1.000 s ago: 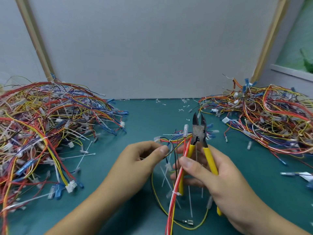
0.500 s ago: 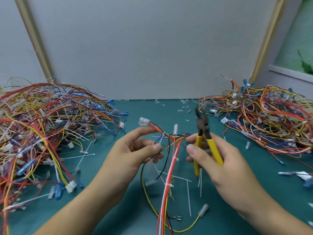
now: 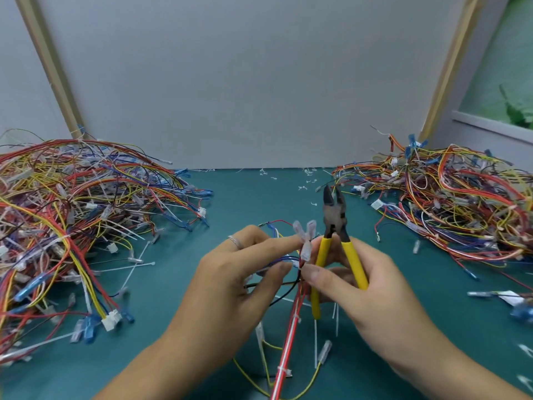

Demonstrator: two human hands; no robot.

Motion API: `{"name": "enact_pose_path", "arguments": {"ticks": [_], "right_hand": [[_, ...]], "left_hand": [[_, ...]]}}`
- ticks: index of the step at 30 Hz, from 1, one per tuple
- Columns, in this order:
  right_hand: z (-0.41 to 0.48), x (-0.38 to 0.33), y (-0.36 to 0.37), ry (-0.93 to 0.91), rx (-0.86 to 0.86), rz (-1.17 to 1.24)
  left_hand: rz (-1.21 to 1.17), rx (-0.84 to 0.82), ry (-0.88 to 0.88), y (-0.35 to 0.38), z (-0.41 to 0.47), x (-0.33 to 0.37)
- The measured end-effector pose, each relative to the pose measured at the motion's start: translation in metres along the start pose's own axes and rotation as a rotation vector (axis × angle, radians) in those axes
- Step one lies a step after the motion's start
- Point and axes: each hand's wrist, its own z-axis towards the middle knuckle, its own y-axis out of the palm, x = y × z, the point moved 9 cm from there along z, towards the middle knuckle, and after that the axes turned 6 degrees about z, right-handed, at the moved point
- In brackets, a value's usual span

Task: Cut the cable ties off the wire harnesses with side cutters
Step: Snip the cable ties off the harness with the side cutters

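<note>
My right hand grips yellow-handled side cutters, held upright with the dark jaws slightly apart and pointing away from me. Its thumb also presses the wire harness, a bundle of red, white and yellow wires running down toward me. My left hand pinches the harness's upper wires just left of the cutters, beside clear-sleeved terminals. A white cable tie still wraps the bundle low down.
A big heap of tied harnesses fills the left of the green mat. Another heap lies at the right. Cut tie scraps and loose ties litter the mat. A grey wall stands behind.
Both hands came closer together at the centre. The cutter jaws opened slightly. The left hand shifted its grip along the wires, and the terminals now stand up beside the cutters.
</note>
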Motion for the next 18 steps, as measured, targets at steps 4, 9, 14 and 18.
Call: {"name": "enact_pose_path", "arguments": {"ticks": [4, 9, 14, 18], "right_hand": [[-0.002, -0.005, 0.012, -0.033, -0.092, -0.009], [-0.001, 0.006, 0.002, 0.059, 0.097, 0.169], [-0.001, 0.019, -0.012, 0.151, 0.248, 0.425], [0.004, 0.022, -0.014, 0.181, 0.243, 0.529]], "left_hand": [[0.003, -0.03, 0.03, 0.002, 0.0, 0.004], [0.254, 0.149, -0.005, -0.02, 0.002, 0.006], [0.228, 0.039, 0.435, -0.001, -0.007, 0.064], [0.347, -0.277, 0.353, 0.033, -0.008, 0.049]]}}
